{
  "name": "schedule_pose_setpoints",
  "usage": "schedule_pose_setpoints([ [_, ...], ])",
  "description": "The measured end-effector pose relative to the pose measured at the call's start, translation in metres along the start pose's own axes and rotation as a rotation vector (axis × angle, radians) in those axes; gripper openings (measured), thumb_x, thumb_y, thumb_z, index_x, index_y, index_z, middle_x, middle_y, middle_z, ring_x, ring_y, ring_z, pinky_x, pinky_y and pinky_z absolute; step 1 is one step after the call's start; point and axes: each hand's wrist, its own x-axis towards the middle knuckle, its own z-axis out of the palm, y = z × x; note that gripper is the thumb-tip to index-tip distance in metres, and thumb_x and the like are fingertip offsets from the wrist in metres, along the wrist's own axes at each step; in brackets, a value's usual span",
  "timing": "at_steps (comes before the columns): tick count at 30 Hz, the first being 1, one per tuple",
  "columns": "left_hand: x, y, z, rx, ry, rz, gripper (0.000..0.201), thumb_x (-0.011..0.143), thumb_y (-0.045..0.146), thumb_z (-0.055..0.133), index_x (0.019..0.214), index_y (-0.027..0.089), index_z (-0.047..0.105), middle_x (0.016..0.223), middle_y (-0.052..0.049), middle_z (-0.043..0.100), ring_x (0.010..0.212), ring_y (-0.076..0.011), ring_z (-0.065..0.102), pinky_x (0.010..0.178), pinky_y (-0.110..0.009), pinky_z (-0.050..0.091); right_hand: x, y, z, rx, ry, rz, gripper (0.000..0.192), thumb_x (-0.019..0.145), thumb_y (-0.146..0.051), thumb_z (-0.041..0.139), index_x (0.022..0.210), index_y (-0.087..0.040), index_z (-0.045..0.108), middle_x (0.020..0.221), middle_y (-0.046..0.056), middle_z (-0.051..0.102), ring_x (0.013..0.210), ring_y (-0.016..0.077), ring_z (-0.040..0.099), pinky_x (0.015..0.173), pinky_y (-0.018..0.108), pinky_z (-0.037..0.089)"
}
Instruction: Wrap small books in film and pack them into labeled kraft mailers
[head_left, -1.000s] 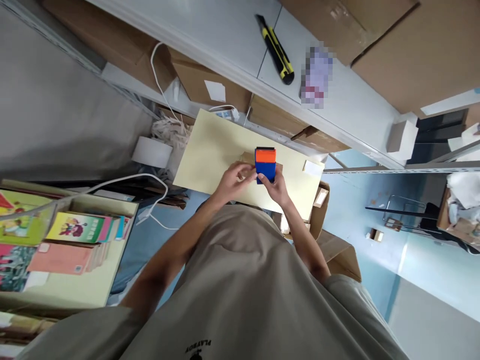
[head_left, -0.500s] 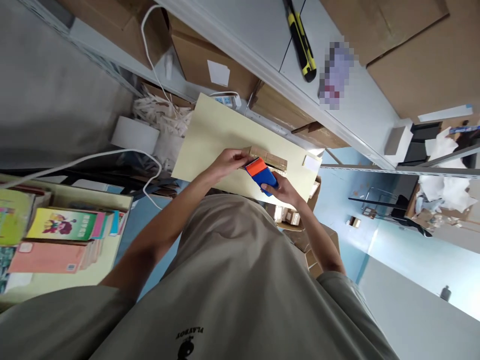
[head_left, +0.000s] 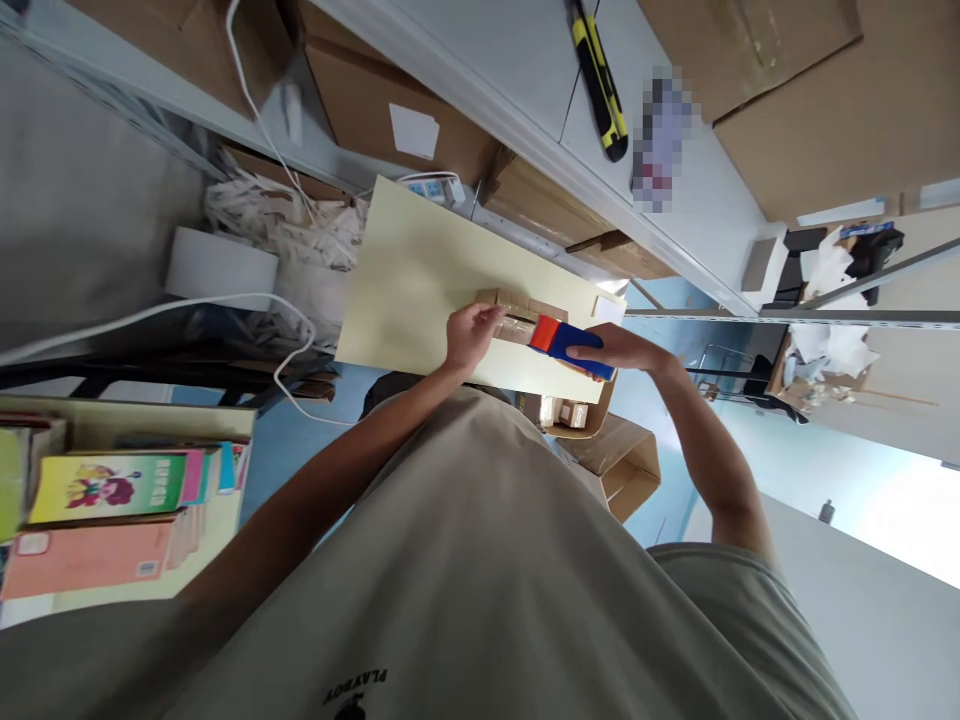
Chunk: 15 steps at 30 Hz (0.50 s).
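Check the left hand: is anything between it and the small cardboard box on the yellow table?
Nothing visible: the left hand already rests on the cardboard box, while the right hand holds the orange-and-blue tape dispenser against it.
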Motion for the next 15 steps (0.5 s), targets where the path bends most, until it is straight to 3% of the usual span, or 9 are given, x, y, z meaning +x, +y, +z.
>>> schedule_pose_setpoints([
  [6, 0.028, -0.025, -0.007, -0.029, 0.116, -0.09, 0.015, 0.098, 0.028, 0.08, 0.086, 0.019, 0.077, 0.085, -0.003, 0.08, 0.083, -0.0176, 0.072, 0.083, -0.028, 0.055, -0.001, -0.023, -0.022, -0.206, 0.06, 0.039, 0.067, 0.086, -0.085, 0.089, 0.079, -0.02, 0.077, 0.069, 0.009, 0.079, 0.055, 0.0192, 0.073, 0.049, 0.031, 0.057],
  [15, 0.033, -0.05, -0.011, -0.024, 0.155, -0.148, 0.016, 0.098, 0.025, 0.078, 0.083, 0.021, 0.074, 0.085, -0.003, 0.08, 0.083, -0.0183, 0.07, 0.082, -0.028, 0.052, 0.028, -0.059, -0.002, -0.373, 0.095, 0.071, 0.068, 0.093, -0.084, 0.084, 0.072, -0.02, 0.075, 0.061, 0.006, 0.074, 0.053, 0.0192, 0.071, 0.058, 0.035, 0.058],
])
